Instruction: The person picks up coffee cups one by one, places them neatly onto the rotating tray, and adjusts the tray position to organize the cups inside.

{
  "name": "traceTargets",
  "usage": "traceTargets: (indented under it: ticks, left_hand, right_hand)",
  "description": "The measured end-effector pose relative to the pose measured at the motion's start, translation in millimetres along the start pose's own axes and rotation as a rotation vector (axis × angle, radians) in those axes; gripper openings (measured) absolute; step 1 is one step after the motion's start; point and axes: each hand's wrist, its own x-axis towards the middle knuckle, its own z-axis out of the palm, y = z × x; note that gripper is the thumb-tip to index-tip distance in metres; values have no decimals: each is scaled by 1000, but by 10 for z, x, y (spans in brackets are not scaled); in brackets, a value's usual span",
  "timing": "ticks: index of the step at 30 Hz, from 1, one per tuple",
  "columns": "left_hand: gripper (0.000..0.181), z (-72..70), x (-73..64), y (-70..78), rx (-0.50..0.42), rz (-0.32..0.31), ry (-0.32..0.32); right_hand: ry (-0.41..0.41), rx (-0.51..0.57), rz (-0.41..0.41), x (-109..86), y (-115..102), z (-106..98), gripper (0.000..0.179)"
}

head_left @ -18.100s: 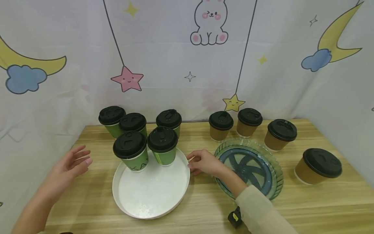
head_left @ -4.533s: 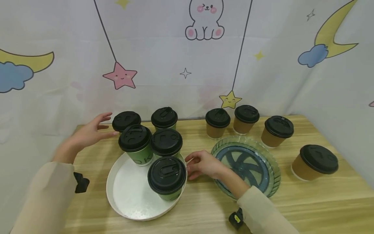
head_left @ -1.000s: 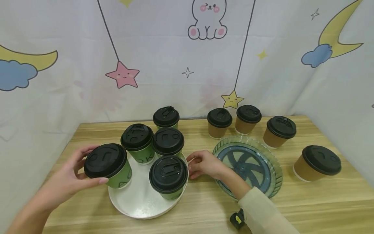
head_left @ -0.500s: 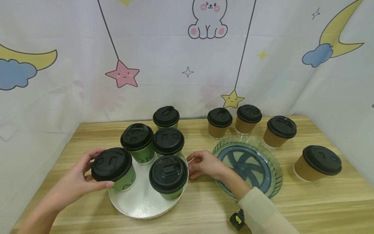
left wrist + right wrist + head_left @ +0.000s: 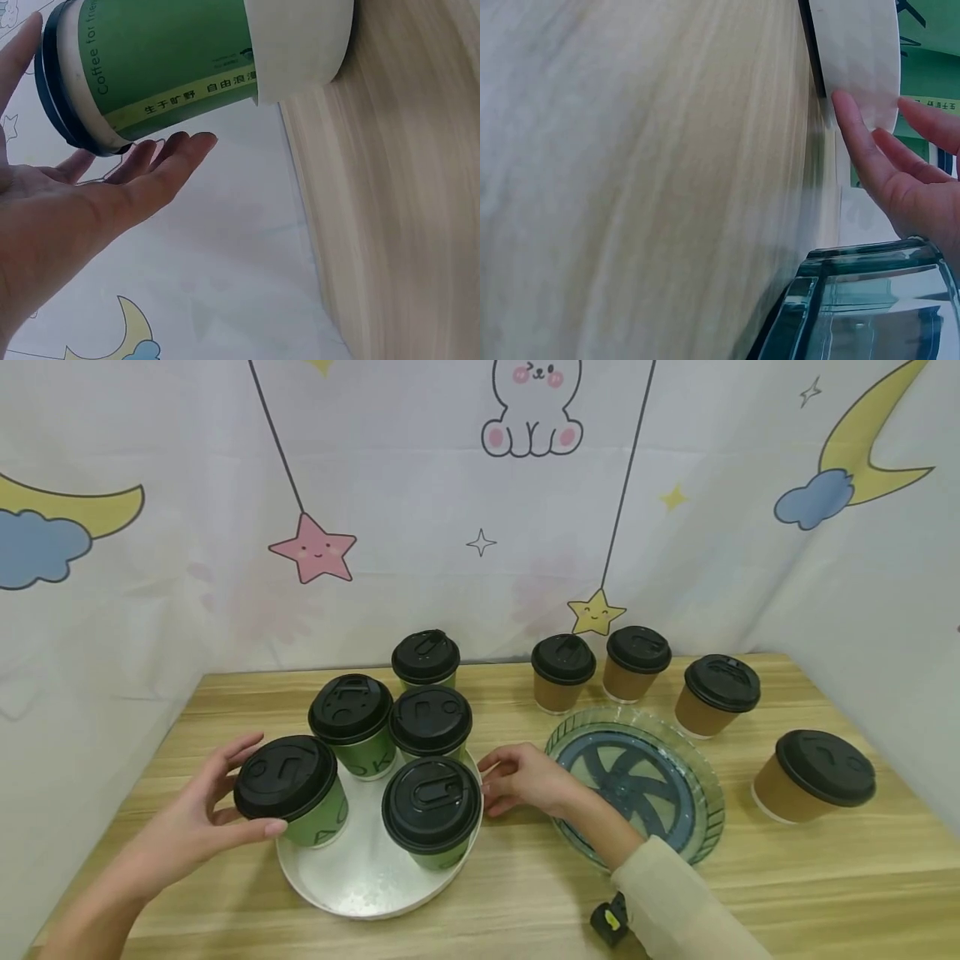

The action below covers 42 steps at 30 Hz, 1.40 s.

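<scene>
My left hand [image 5: 198,814] is around the left side of a green paper coffee cup [image 5: 318,818] with a black lid. Its thumb and fingers are spread loosely at the lid; in the left wrist view the fingers [image 5: 169,176] extend beside the cup, slightly apart from it. That cup stands upright at the left of a round white tray [image 5: 352,893]. More lidded green cups share the tray, among them a front cup [image 5: 433,810] and a back cup [image 5: 352,718]. My right hand [image 5: 528,781] touches the tray's right rim with extended fingers.
Another green cup [image 5: 426,660] stands behind the tray. A clear greenish ribbed dish [image 5: 708,810] lies under my right forearm. Several brown lidded cups, one a near-right cup [image 5: 813,777], stand around it. A printed white curtain [image 5: 420,510] hangs behind the wooden table [image 5: 540,893].
Over the last seconds my left hand brought the green cup from the back left onto the tray's left side. Since half a second ago its fingers have loosened slightly. My right hand stays at the rim.
</scene>
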Motion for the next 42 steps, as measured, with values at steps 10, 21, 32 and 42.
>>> traceTargets:
  ticks: [10,21,32,42]
  left_hand:
    - [74,-226,-60,-52,52,12,98]
    - [66,-285,-111,-76,73,-7,164]
    - [63,-307,-144,-131,81,-34,174]
    - [61,-307,-148,-110,80,-42,171]
  right_hand:
    - [56,-96,-33,38,-50,15,43]
    - [29,-126,-55,19,-40,-9,41]
    - [-11,-69,16,-62,-61,-65,32]
    - [-21,-115,-85,1,-38,-45,38]
